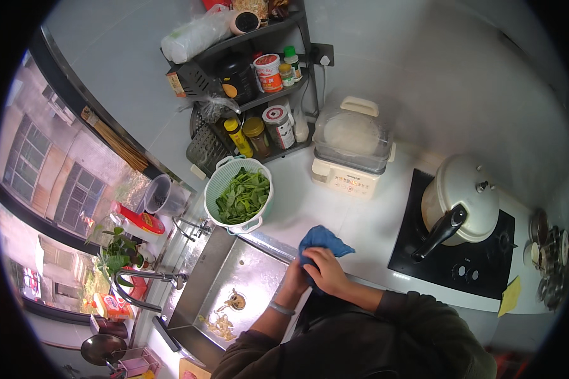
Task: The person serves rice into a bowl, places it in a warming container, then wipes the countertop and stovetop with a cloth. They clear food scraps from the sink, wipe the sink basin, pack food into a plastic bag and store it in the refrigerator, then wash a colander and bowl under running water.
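A blue cloth [323,239] is bunched between my two hands at the front edge of the white countertop, just right of the sink. My left hand [296,278] holds it from the left and below, its fingers mostly hidden by the cloth and the other hand. Over the cloth lies my right hand [326,271], with its fingers curled onto the fabric. A colander [209,201] of green leafy vegetables [243,195] stands at the sink's far corner. In the steel sink [261,270], pale peel-like scraps [220,327] lie near and on the drain [237,301].
A lidded electric steamer [346,175] stands at the back wall. On the right, a pressure cooker [464,199] sits on a black cooktop [483,270], its handle pointing forward. A rack [265,97] holds jars and bottles. A faucet [137,275] arches beside the sink.
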The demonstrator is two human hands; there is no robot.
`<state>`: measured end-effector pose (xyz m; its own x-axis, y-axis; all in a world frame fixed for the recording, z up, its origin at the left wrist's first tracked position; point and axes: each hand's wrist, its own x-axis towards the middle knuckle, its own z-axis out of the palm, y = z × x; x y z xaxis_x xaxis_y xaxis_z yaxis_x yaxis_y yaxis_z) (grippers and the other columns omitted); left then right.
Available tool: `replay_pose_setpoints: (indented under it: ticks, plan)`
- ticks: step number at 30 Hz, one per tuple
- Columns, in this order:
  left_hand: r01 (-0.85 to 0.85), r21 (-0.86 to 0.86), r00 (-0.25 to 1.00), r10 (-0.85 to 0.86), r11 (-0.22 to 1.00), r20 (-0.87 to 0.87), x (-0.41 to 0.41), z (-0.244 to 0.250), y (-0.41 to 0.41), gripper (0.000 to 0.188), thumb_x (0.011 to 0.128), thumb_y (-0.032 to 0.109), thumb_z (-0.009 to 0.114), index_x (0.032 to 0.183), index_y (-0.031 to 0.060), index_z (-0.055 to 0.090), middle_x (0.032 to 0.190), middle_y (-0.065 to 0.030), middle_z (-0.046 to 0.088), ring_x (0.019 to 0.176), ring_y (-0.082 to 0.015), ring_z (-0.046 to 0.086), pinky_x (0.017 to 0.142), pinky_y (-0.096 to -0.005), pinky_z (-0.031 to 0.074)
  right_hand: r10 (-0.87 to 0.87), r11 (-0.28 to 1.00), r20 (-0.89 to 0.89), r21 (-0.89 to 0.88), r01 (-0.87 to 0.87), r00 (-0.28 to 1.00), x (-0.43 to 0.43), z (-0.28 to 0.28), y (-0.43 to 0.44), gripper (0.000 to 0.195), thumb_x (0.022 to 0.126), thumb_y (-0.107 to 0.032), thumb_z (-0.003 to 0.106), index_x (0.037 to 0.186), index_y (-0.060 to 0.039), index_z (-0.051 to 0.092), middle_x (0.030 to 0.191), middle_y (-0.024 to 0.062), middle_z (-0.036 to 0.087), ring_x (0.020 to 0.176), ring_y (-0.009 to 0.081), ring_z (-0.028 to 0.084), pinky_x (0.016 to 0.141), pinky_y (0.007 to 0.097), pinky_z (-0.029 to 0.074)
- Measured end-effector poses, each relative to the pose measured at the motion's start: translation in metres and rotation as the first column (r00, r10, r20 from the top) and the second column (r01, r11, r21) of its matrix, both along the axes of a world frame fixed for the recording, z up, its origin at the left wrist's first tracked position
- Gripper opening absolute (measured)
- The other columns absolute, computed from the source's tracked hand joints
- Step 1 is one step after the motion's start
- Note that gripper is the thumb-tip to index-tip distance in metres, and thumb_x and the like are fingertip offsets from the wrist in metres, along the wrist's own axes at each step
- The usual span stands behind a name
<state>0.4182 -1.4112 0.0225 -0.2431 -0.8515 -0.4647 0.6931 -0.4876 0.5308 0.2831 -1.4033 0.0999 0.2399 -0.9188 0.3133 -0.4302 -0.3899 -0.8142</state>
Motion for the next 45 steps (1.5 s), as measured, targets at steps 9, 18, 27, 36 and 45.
replay_pose_setpoints:
  ticks: [9, 18, 27, 36, 45]
  plan:
    - [-0.028, 0.011, 0.999, 0.028, 1.0, 0.018, -0.105, 0.033, 0.033, 0.042, 0.102, 0.038, 0.036, 0.118, 0.0027, 0.054, 0.112, -0.01, 0.059, 0.103, -0.0192, 0.057, 0.091, -0.0314, 0.047, 0.211, 0.91, 0.386, 0.258, -0.324, 0.898, -0.085, -0.024, 0.068, 0.077, 0.092, -0.025, 0.061, 0.148, 0.0012, 0.016, 0.155, 0.017, 0.018, 0.144, 0.0276, 0.015, 0.116, 0.036, 0.014]
    - [0.498, -0.281, -0.08, 0.366, 0.82, 0.927, -0.104, -0.043, -0.018, 0.05, 0.097, 0.041, 0.046, 0.122, -0.0013, 0.053, 0.13, -0.0219, 0.049, 0.129, -0.0355, 0.037, 0.103, -0.0453, 0.033, -0.374, 0.657, -0.313, 0.576, 0.487, 0.873, -0.293, -0.125, 0.208, 0.037, 0.086, -0.014, 0.064, 0.12, 0.0, 0.057, 0.115, 0.0201, 0.062, 0.105, 0.0326, 0.062, 0.089, 0.0372, 0.05]
    - [0.773, 0.019, -0.455, 0.532, 0.634, 0.714, -0.102, -0.142, -0.058, 0.047, 0.093, 0.042, 0.048, 0.122, 0.007, 0.058, 0.141, -0.0245, 0.04, 0.14, -0.0415, 0.02, 0.111, -0.0561, 0.016, -0.474, 0.616, -0.42, 0.469, 0.633, 0.774, -0.351, -0.127, 0.285, 0.031, 0.083, -0.011, 0.066, 0.113, -0.0017, 0.062, 0.101, 0.0188, 0.066, 0.087, 0.0308, 0.066, 0.074, 0.0376, 0.053]
    - [0.893, -0.152, -0.142, 0.585, 0.424, 0.799, -0.282, -0.132, -0.124, 0.04, 0.094, 0.035, 0.047, 0.119, 0.0068, 0.059, 0.143, -0.0235, 0.038, 0.141, -0.0391, 0.02, 0.113, -0.0513, 0.016, -0.189, 0.513, -0.5, 0.684, 0.519, 0.845, -0.338, -0.129, 0.313, 0.031, 0.086, -0.014, 0.064, 0.115, -0.0041, 0.062, 0.105, 0.0172, 0.065, 0.085, 0.0304, 0.067, 0.076, 0.0369, 0.053]
    - [0.617, -0.686, 0.177, 0.781, 0.386, 0.599, -0.418, -0.13, -0.272, 0.027, 0.082, -0.004, 0.05, 0.108, -0.007, 0.054, 0.133, -0.0279, 0.046, 0.132, -0.0422, 0.035, 0.109, -0.0419, 0.032, -0.315, 0.318, -0.616, 0.649, 0.692, 0.722, -0.322, -0.135, 0.361, 0.03, 0.081, -0.015, 0.067, 0.109, -0.0034, 0.065, 0.095, 0.0188, 0.067, 0.08, 0.0321, 0.065, 0.073, 0.0387, 0.053]
